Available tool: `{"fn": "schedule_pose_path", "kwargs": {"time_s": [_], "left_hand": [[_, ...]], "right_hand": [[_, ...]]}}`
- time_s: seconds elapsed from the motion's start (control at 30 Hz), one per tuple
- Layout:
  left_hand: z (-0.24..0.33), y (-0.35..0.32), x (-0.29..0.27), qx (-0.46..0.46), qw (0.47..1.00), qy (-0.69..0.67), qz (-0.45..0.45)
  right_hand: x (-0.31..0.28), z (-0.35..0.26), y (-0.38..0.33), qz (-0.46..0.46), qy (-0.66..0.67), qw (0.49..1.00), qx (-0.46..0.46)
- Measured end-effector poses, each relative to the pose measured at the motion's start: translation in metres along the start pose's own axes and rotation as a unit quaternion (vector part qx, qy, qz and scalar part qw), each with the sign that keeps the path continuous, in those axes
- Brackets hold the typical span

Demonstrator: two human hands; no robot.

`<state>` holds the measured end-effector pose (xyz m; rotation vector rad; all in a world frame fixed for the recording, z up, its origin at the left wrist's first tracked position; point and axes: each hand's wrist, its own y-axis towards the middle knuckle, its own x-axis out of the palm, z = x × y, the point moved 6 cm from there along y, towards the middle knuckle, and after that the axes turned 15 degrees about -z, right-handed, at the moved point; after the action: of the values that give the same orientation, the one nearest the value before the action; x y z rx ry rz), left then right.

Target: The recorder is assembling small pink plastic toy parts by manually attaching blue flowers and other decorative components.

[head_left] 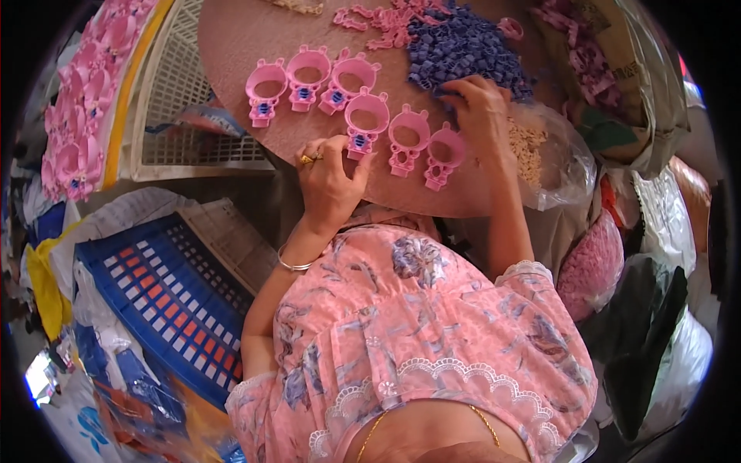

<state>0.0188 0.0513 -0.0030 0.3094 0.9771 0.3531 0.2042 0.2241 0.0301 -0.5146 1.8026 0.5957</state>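
Note:
My left hand [328,174] pinches the lower tab of a pink plastic ring-shaped toy part [366,113] with small ears and a blue insert. To its left stand three similar pink parts [306,69], each with a blue insert. Two more pink parts [408,136] lie to its right, with no blue showing in them. At the near edge of a heap of small blue plastic pieces [463,46], my right hand [482,116] has its fingers curled together, with a bit of blue at the fingertips. Whether that piece is fully gripped is hard to see.
The round brown tabletop [309,131] also carries pink pieces [386,19] at the back and a clear bag of tan pieces [529,150] at the right. A white crate [208,158] and a blue basket [116,262] stand left. Plastic bags [594,270] crowd the right.

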Motion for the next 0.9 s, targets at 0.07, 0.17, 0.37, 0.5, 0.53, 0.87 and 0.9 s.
{"fn": "schedule_pose_path", "kwargs": {"time_s": [0.07, 0.17, 0.37, 0.5, 0.53, 0.87, 0.9], "left_hand": [[0.001, 0.001, 0.001, -0.014, 1.0, 0.024, -0.012], [0.0, 0.002, 0.001, -0.014, 1.0, 0.018, 0.001], [0.036, 0.0, 0.0, 0.126, 0.99, 0.059, -0.025], [0.041, -0.002, 0.019, 0.163, 0.974, 0.102, -0.121], [0.042, -0.001, 0.022, 0.164, 0.974, 0.095, -0.123], [0.047, 0.002, 0.017, 0.141, 0.985, 0.044, -0.085], [0.047, 0.002, 0.017, 0.142, 0.985, 0.044, -0.086]], "right_hand": [[0.007, -0.007, 0.002, -0.005, -0.001, 1.0, -0.005], [0.01, -0.009, 0.003, -0.014, -0.056, 0.998, 0.025], [0.0, -0.013, 0.002, 0.037, 0.003, 0.998, -0.05], [-0.021, -0.054, -0.022, -0.043, 0.041, 0.98, -0.189], [-0.023, -0.064, -0.031, -0.075, 0.055, 0.973, -0.21], [0.001, -0.075, -0.054, -0.14, 0.019, 0.961, -0.238], [0.0, -0.076, -0.055, -0.14, 0.019, 0.961, -0.238]]}}
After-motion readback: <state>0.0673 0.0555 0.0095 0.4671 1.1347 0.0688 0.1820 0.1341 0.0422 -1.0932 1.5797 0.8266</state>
